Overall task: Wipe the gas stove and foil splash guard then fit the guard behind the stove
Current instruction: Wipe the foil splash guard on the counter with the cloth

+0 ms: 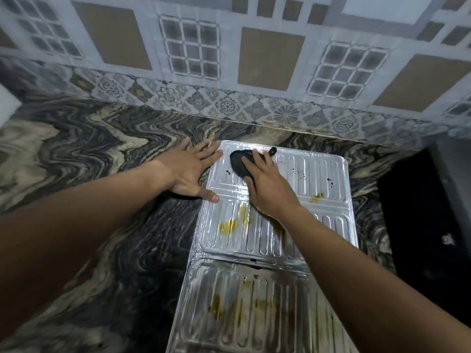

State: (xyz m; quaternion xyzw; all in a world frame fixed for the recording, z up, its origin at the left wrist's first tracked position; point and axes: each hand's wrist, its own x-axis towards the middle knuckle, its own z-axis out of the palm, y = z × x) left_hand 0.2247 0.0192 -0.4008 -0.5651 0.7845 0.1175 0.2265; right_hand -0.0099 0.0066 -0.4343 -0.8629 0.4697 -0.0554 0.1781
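Across the middle and lower right of the frame, the foil splash guard (277, 225) lies flat on the bench (102, 154), a dark stone top with swirling cream veins. The guard shows as ribbed silver panels joined at a crease, one panel toward the wall and another running down to the bottom edge of the frame. Yellow smears (230, 224) sit on the lower left part of the upper panel, a smaller yellowish spot (317, 196) lies near its right side, and small dark specks (299, 173) dot its upper right area. The lower panel carries brownish-yellow stains (216, 309) and looks blurred.

The left hand (190, 171) is open and spread flat, palm down, with its fingers resting at the upper left corner of the guard and its thumb touching the left rim. The right hand (265, 184) presses down on a dark cloth (238, 161) near the top of the upper panel, fingers laid over the wad and curled around it (a small red mark shows on the cloth beside the fingertips). A loose dark end of the cloth sticks out just past the fingers.

Patterned wall tiles (193, 47) fill the top of the frame, meeting the bench behind the guard. At the right edge, a black object (420, 220) stands on the bench, near the guard but apart from it; what it is cannot be told.
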